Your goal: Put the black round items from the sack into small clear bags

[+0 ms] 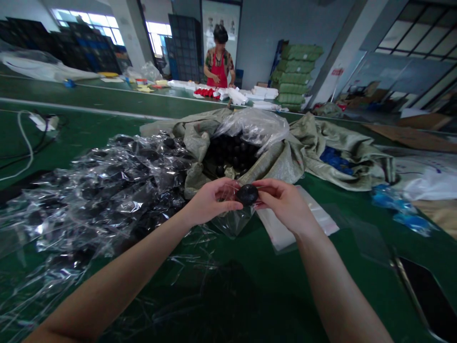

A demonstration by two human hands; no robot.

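Observation:
Between my two hands is a round black ball-like piece (247, 195), at the mouth of a clear plastic bag (233, 221). My left hand (214, 200) is closed on the bag, thumb and fingers pinching its film beside the black piece. From the other side, my right hand (282, 202) grips the black piece with its fingertips. A stack of flat clear bags (300, 224) lies under my right wrist. Behind my hands, an open woven sack (282, 164) holds many loose black pieces (233, 152). To the left spreads a heap of bagged black pieces (117, 186).
Another woven sack (360, 157) with blue pieces (335, 159) lies at the right, near blue bagged pieces (403, 209). A phone (424, 295) rests at the lower right. A power strip (44, 121) with cables sits at the left. Across the tables stands a person in a red apron (217, 69).

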